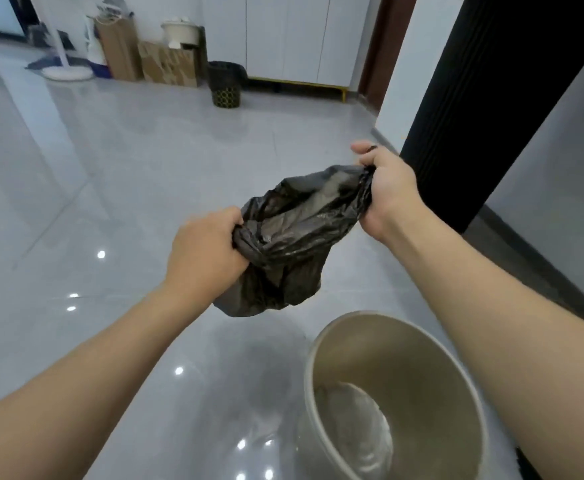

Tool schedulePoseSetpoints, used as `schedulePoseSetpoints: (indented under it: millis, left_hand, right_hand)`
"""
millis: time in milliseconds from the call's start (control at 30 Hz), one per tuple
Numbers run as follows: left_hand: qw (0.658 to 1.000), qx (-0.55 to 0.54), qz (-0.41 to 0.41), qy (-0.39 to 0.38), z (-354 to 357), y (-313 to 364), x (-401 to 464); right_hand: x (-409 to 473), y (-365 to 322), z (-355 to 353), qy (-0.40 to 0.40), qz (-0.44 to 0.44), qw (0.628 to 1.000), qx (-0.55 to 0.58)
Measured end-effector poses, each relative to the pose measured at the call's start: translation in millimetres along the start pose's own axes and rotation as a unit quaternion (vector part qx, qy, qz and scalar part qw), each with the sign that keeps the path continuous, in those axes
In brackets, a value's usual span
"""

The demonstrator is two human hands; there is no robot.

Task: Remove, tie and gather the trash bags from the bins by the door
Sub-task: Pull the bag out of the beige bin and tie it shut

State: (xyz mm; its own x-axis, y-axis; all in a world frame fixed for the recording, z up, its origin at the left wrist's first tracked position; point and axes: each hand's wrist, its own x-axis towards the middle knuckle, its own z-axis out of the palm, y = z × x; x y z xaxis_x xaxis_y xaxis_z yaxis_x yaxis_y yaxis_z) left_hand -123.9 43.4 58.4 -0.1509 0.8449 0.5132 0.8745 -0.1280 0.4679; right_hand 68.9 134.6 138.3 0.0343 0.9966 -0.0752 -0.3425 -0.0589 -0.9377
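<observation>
A black trash bag point(294, 237) hangs in the air between my hands, above and left of a beige bin point(422, 368) with no bag in it. My left hand point(203, 252) grips the bag's near rim in a fist. My right hand point(385, 188) pinches the far rim, stretching the mouth wide. A small amount of light trash shows inside the bag. Far back by the white cabinets stands a second, black patterned bin point(225, 85) with a black bag in it.
Glossy grey tile floor point(127, 174) stretches ahead. Cardboard boxes point(165, 62), a fan base point(67, 72) and a white pot stand against the far wall. A black fluted column point(491, 98) rises at the right, next to a white wall.
</observation>
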Motion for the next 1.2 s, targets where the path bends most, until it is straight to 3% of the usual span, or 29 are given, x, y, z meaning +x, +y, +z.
schedulePoseSetpoints:
  millis: [67, 133, 200, 300, 367, 400, 467, 567, 633, 700, 800, 967, 1200]
  left_hand:
    - [0.99, 0.093, -0.001, -0.102, 15.8, -21.1, -14.4]
    - [0.961, 0.164, -0.035, -0.217, 32.8, -43.1, -35.1]
    - [0.906, 0.221, -0.095, -0.348, 46.7, -62.7, -62.8]
    - [0.792, 0.259, -0.15, -0.531, 57.0, -78.3, -97.4]
    - [0.724, 0.263, -0.158, -0.618, 58.6, -81.0, -105.8]
    - [0.708, 0.274, -0.162, -0.631, 57.3, -81.1, -105.6]
    - [0.729, 0.271, -0.188, -0.599, 56.4, -82.5, -99.5]
    - [0.836, 0.208, -0.169, -0.479, 64.9, -82.0, -88.2]
    - [0.876, 0.108, -0.12, -0.454, 76.5, -76.0, -80.5]
    - [0.878, 0.05, -0.106, -0.465, 90.9, -74.6, -76.3]
    - [0.878, 0.054, -0.099, -0.465, 111.4, -80.0, -79.9]
    - [0.92, 0.071, -0.096, -0.372, 122.7, -77.8, -97.1]
    - [0.943, 0.008, -0.185, -0.275, 96.1, -88.0, -92.2]
  right_hand:
    - [6.6, 39.6, -8.9, 0.006, 0.001, 0.984, -0.178]
    - [13.1, 79.3, -22.8, -0.012, -0.002, 0.935, -0.354]
    - [15.0, 112.2, -37.1, -0.047, -0.008, 0.872, -0.487]
    - [9.7, 141.7, -49.2, -0.113, -0.011, 0.79, -0.603]
    - [4.5, 150.6, -49.6, -0.143, -0.017, 0.759, -0.635]
    - [1.7, 152.4, -48.3, -0.151, -0.022, 0.754, -0.639]
    - [-2.0, 153.0, -44.0, -0.161, -0.037, 0.756, -0.633]
    - [-6.2, 148.1, -37.1, -0.175, -0.068, 0.768, -0.612]
    - [-7.2, 143.2, -35.1, -0.174, -0.087, 0.779, -0.596]
    - [-7.4, 137.4, -35.1, -0.165, -0.1, 0.794, -0.576]
    - [-6.7, 123.5, -36.5, -0.136, -0.1, 0.826, -0.537]
    - [1.6, 111.2, -45.0, -0.078, -0.037, 0.89, -0.447]
    - [17.3, 109.7, -58.6, -0.033, 0.041, 0.877, -0.477]
